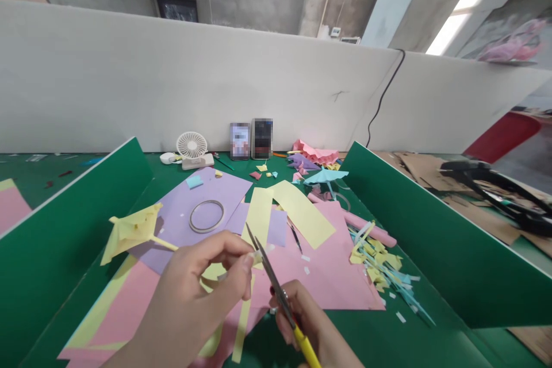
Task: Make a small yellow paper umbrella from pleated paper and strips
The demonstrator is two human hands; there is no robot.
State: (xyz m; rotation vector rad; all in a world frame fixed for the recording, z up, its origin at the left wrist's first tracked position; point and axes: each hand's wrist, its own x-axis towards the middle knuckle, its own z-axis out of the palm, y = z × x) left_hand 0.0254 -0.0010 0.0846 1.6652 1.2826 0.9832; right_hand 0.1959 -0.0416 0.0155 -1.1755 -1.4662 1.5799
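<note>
My right hand (302, 316) grips a pair of scissors (276, 282) with yellow on the handles. The blades point up and away, parted slightly at the tips. Just left of them, my left hand (202, 293) pinches a small pale yellow paper piece (257, 256) between thumb and fingertips, right beside the blades. Whether the blades touch it, I cannot tell. Beneath my hands lie pink paper (340, 284) and a narrow yellow paper strip (244, 322). Farther off, two wider yellow strips (304, 213) rest on the sheets.
A roll of tape (207, 216) lies on purple paper (172, 190). Paper umbrellas, one yellow (131, 233) and one blue (325, 176), stand at either side. Paper scraps (379, 259) heap at right. Green side panels (431, 230) flank the desk; two phones (240, 141) and a fan (192, 146) stand behind.
</note>
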